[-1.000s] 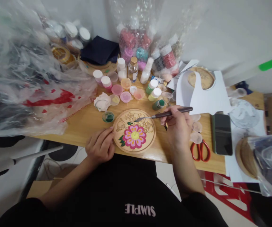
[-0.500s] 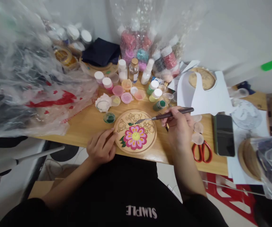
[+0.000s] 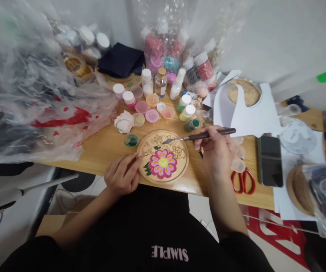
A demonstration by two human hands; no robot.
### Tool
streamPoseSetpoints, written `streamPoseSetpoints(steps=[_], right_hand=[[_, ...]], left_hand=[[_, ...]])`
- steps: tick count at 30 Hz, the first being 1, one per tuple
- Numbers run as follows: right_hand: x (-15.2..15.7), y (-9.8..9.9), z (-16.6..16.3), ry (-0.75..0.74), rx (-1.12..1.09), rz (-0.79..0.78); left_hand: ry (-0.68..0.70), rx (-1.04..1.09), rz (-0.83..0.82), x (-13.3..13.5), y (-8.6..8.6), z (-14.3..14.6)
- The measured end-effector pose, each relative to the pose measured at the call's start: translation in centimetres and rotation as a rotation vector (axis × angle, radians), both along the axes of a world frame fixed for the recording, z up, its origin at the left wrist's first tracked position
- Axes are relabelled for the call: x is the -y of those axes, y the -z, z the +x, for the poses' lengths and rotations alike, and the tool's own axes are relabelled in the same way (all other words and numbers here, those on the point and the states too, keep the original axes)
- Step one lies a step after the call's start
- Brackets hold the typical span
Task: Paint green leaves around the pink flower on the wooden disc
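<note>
A round wooden board point(image 3: 182, 170) lies flat near the table's front edge. On it is a pink flower point(image 3: 163, 163) with a yellow centre, dark green leaves and raised gold outlines. My left hand point(image 3: 122, 174) is at the board's left rim, its bent fingers holding the edge. A palette knife point(image 3: 198, 136) with a dark handle is pinched in my right hand point(image 3: 216, 153). Its thin blade is over the upper part of the board, just above a small green leaf; whether it touches is unclear. Left of the board sits a small cup of dark green paint point(image 3: 131, 140).
Behind the board stand several paint cups point(image 3: 152, 116) and an uncapped green jar point(image 3: 191, 125). Crumpled tissue point(image 3: 124, 122) is at left, beside plastic wrapping point(image 3: 66, 117). Red-handled scissors point(image 3: 242, 181), a phone point(image 3: 270, 161) and cut white paper point(image 3: 224, 109) lie on the right.
The palette knife has shifted slightly up and right with my right hand, its tip now farther from the small green leaf. My left hand stays at the board's rim.
</note>
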State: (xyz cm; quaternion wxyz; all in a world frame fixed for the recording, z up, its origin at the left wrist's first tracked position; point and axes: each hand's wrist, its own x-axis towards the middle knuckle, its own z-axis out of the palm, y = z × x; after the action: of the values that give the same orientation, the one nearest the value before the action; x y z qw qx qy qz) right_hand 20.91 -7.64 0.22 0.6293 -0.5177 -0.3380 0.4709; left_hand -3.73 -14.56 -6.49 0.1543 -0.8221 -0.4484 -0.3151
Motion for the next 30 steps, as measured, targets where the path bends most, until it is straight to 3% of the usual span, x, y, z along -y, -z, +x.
streamPoseSetpoints(steps=[20,30], right_hand=[[0.03,0.22,0.02,-0.023,0.012,0.001],[0.21,0.02,-0.13,-0.054,-0.055,-0.051]], left_hand=[[0.007,0.015,-0.011,0.05,0.19,-0.13],[0.001,-0.003,0.019,-0.1,-0.64,0.2]])
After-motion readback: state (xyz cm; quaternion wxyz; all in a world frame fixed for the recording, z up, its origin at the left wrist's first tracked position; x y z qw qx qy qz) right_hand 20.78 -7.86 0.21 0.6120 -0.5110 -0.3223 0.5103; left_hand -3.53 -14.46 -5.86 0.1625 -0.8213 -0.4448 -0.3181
